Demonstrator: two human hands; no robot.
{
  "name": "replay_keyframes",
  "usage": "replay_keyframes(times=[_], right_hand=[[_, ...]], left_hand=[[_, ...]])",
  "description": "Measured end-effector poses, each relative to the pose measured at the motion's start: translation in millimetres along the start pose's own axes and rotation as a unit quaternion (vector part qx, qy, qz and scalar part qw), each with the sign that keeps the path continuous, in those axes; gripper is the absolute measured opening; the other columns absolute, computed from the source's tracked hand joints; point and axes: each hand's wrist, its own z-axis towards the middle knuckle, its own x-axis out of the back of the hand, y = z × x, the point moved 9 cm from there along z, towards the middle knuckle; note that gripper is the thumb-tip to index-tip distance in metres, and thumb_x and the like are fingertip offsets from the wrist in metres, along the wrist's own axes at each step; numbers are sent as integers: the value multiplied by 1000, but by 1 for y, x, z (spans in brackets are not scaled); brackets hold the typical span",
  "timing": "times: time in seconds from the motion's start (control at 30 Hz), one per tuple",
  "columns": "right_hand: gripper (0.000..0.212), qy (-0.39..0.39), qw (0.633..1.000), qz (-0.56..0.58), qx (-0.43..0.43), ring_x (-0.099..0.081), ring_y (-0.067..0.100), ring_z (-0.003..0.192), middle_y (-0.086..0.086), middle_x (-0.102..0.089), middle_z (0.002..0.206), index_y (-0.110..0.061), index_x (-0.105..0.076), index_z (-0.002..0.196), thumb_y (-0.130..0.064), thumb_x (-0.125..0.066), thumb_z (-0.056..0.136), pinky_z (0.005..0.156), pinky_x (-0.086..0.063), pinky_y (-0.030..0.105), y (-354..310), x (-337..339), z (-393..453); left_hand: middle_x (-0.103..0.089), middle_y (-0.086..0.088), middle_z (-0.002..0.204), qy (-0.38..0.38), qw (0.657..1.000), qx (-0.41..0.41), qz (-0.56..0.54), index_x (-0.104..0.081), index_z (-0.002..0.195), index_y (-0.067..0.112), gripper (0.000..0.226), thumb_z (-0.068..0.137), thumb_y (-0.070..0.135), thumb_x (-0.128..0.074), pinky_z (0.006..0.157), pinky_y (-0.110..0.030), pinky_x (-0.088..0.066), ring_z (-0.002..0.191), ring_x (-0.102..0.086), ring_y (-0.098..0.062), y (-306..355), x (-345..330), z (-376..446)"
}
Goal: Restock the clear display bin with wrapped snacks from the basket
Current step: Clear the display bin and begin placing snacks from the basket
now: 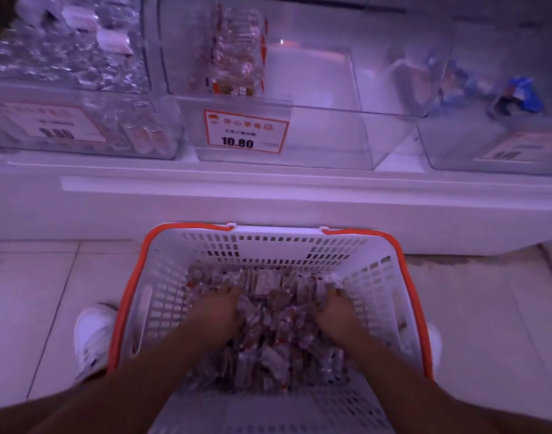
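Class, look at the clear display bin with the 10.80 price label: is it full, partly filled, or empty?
Partly filled. The clear display bin holds one upright row of wrapped snacks at its left side; the remainder shows bare floor.

Two bare forearms reach in from the bottom edge, with no sleeve, watch or band visible along either one. The left hand [216,311] and the right hand [334,308] wear no gloves or rings that can be made out — the fingernails look darkly painted, though blur and violet light make the shade hard to tell. On each foot is a white sneaker: the left shoe [93,335] shows dark marks near its laces (detail blurred), and only a sliver of the right shoe [434,339] is visible.
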Motion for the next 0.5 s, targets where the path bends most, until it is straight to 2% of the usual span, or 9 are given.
replay_keyframes(times=[0.07, 0.17, 0.23, 0.3, 0.4, 0.5], right_hand=[[67, 21, 1000, 2, 1, -47, 40, 127, 23, -46, 141, -15, -35, 146, -49, -53, 91, 105, -41, 42, -13, -5, 24], [84, -2, 998, 22, -58, -28, 44, 140, 26, -27, 151, -22, -23, 153, -60, -56, 86, 115, -28, 49, -21, -26, 44], [87, 12, 995, 27, -92, -19, 46, 141, 26, -17, 153, -24, -22, 152, -63, -57, 83, 114, -25, 52, -28, -35, 48], [81, 39, 992, 18, -117, -18, 45, 140, 24, -14, 154, -26, -25, 150, -59, -58, 83, 114, -25, 52, -38, -41, 45], [73, 58, 993, 30, -94, -24, 39, 140, 21, -23, 152, -26, -31, 148, -51, -59, 85, 114, -26, 42, -55, -53, 38], [64, 46, 989, 138, -39, -34, 35, 135, 18, -36, 144, -25, -47, 138, -40, -68, 79, 112, -33, 33, -62, -54, 32]], left_hand=[[-54, -8, 138, 36, 992, 48, -109, -39, 144, 23, 55, 93, 41, -48, 98, -40, -47, 117, -60, -32, 5, -6, 31], [-57, -16, 132, 44, 975, 93, -199, -38, 140, 19, 49, 99, 43, -44, 94, -44, -50, 113, -60, -39, 11, -23, 70], [-47, -18, 138, 16, 977, 121, -175, -33, 144, 20, 55, 97, 46, -45, 98, -46, -48, 118, -56, -40, 11, -38, 85], [-38, -16, 139, 11, 985, 120, -126, -33, 143, 22, 56, 95, 48, -48, 101, -44, -44, 120, -51, -39, 17, -49, 92], [-36, -15, 137, 40, 990, 110, -82, -36, 138, 20, 45, 96, 32, -47, 101, -44, -42, 118, -48, -36, 26, -52, 92], [-33, -15, 141, 53, 993, 87, -65, -37, 138, 16, 47, 93, 22, -48, 101, -40, -39, 117, -48, -34, 26, -55, 87]])
